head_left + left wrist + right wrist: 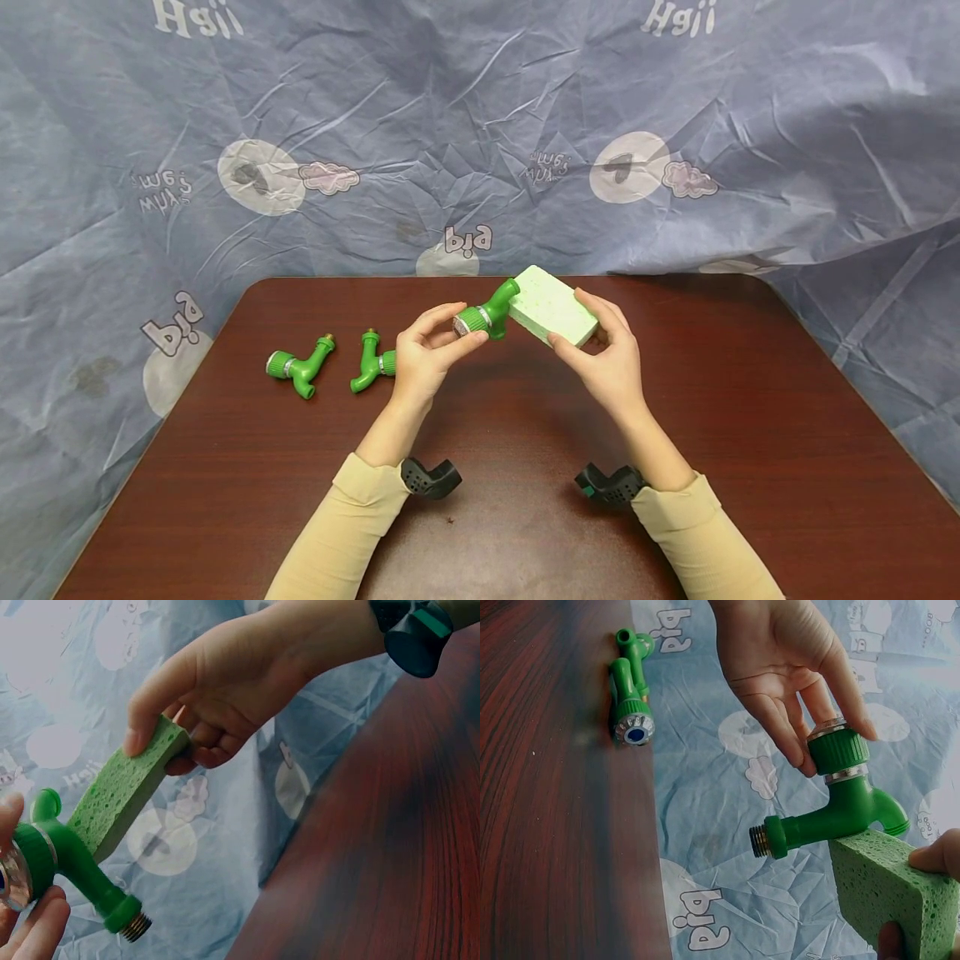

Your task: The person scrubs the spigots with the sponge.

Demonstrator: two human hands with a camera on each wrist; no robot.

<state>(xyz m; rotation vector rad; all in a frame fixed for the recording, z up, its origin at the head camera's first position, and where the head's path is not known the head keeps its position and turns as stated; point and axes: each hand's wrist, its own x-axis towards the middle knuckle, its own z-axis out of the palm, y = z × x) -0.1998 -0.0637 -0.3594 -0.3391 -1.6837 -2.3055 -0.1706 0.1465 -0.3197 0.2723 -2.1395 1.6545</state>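
My left hand [426, 354] pinches a green tap [497, 310] by its ribbed knob, holding it above the table. The tap's threaded brass end [760, 841] shows in the right wrist view. In my right hand [611, 358] is a light green sponge [553, 307], gripped between thumb and fingers at its right end. The sponge's other end touches the tap's body, as the right wrist view shows [889, 889]. Two more green taps lie on the table to the left: one farther out [300, 367], the other [369, 362] partly hidden behind my left hand.
A dark reddish-brown table [712, 400] spreads under both hands. Behind it hangs a wrinkled blue-grey cloth [480, 133] with printed letters and shapes. Each wrist wears a black camera mount, the left one [431, 479] and the right one [609, 485].
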